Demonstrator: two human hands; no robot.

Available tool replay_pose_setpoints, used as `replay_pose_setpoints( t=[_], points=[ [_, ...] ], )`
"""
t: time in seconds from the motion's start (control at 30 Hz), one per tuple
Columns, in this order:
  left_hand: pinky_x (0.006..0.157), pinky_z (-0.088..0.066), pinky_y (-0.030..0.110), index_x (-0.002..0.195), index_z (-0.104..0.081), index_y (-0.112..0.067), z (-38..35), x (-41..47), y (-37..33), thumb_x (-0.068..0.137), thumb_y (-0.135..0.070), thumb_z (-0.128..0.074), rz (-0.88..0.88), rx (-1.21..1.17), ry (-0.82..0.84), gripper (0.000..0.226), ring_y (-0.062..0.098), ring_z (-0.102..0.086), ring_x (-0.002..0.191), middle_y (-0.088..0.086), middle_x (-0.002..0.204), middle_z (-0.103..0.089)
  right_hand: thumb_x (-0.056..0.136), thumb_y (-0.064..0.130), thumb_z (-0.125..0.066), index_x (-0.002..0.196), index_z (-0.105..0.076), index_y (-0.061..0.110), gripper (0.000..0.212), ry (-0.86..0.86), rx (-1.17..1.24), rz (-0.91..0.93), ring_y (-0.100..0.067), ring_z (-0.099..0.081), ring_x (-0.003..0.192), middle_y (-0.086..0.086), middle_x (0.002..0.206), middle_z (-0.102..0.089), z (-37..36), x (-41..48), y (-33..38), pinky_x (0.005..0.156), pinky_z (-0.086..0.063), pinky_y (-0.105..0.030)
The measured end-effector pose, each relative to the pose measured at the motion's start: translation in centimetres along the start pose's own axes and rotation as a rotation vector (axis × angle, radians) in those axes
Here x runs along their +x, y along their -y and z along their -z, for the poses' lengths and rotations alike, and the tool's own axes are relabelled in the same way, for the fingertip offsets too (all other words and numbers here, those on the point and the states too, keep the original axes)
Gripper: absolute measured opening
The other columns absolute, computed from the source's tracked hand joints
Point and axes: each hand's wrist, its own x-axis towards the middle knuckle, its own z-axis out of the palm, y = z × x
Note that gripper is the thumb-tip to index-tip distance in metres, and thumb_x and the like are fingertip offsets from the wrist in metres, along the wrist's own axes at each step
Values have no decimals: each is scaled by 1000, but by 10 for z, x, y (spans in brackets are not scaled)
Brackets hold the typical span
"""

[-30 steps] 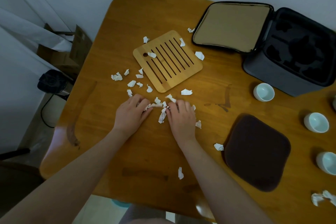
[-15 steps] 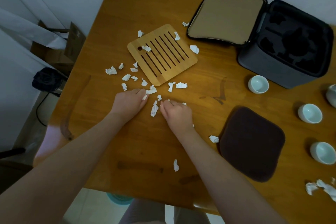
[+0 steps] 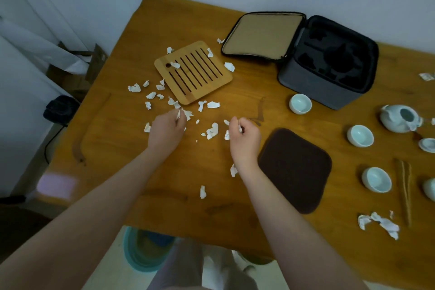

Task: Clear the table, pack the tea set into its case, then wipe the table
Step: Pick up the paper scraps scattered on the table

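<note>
Several torn white paper scraps (image 3: 212, 130) litter the wooden table (image 3: 131, 148) around a slatted bamboo tray (image 3: 193, 71). My left hand (image 3: 164, 132) pinches a scrap just below the tray's near corner. My right hand (image 3: 243, 136) is closed on scraps left of the dark brown cloth (image 3: 295, 169). The grey case (image 3: 327, 63) stands open at the back with its lid (image 3: 262, 35) laid flat. A pale teapot (image 3: 397, 117) and several pale cups (image 3: 300, 103) sit at the right.
Wooden tongs (image 3: 404, 193) lie near the right edge beside more paper scraps (image 3: 379, 221). A teal bin (image 3: 143, 249) stands on the floor under the near table edge. A wall runs behind the table; cardboard and a dark object sit on the floor at left.
My hands have drawn apart, the right one moving right toward the cloth, and both now pinch scraps. The view has shifted so the teapot and tongs show at right.
</note>
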Motion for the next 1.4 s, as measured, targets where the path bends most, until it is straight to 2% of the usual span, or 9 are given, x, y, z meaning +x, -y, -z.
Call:
replay_pose_setpoints(
  t=[0.2, 0.33, 0.43, 0.53, 0.77, 0.9, 1.1, 1.23, 1.4],
  points=[
    [54, -27, 29, 61, -40, -16, -20, -54, -41, 101, -18, -39, 127, -268, -14, 40, 12, -31, 55, 2, 60, -37, 97, 20, -53, 58, -42, 13, 41, -27, 105, -23, -11, -34, 52, -6, 56, -38, 51, -22, 3, 49, -29, -28],
    [52, -24, 28, 60, -36, -16, -40, -96, -69, 98, -16, -41, 100, -385, -23, 38, 10, -28, 54, 0, 58, -34, 96, 20, -53, 61, -45, 2, 40, -75, 167, -34, -14, -36, 53, -8, 57, -39, 88, -36, -5, 52, -32, -31],
    [46, -22, 20, 62, -36, -15, -56, -130, -90, 98, -15, -42, 97, -467, -33, 37, 5, -26, 49, 0, 58, -32, 96, 21, -54, 59, -47, 9, 39, -101, 225, -80, -16, -38, 54, -6, 55, -39, 117, -51, -15, 52, -33, -32],
    [44, -22, 18, 60, -36, -15, -75, -167, -111, 97, -16, -43, 94, -506, -33, 38, 5, -27, 48, -1, 56, -32, 95, 21, -55, 54, -42, 16, 44, -108, 313, -150, -17, -35, 51, 0, 50, -37, 145, -70, -31, 49, -31, -31],
    [43, -25, 15, 58, -35, -16, -109, -243, -147, 96, -13, -42, 131, -581, -12, 39, 3, -28, 44, -3, 53, -34, 95, 18, -55, 61, -47, 5, 38, -56, 305, -127, -21, -36, 55, -10, 57, -39, 195, -129, -59, 50, -31, -31],
    [48, -27, 23, 59, -36, -16, -123, -282, -155, 95, -16, -42, 261, -669, -10, 36, 8, -29, 49, 0, 55, -34, 95, 20, -55, 60, -45, 10, 38, -46, 333, -189, -19, -34, 53, -6, 55, -37, 214, -157, -71, 48, -28, -29],
    [54, -31, 27, 69, -44, -14, -139, -323, -152, 96, -21, -42, 377, -712, 50, 28, 12, -34, 56, 2, 61, -39, 93, 17, -55, 58, -42, 14, 38, -97, 347, -295, -16, -30, 52, -3, 55, -35, 231, -199, -86, 47, -25, -27],
    [52, -30, 27, 66, -43, -13, -145, -343, -142, 95, -18, -40, 382, -727, 81, 30, 13, -33, 54, 2, 58, -38, 92, 15, -55, 58, -40, 14, 37, -142, 353, -323, -20, -28, 58, -7, 57, -32, 231, -223, -102, 52, -24, -32],
    [51, -28, 26, 61, -46, -15, -160, -366, -122, 91, -14, -41, 526, -777, 119, 30, 14, -33, 52, 1, 56, -38, 87, 19, -56, 48, -35, 23, 44, -181, 363, -439, -22, -27, 59, -4, 54, -31, 223, -254, -141, 52, -24, -35]
  ],
)
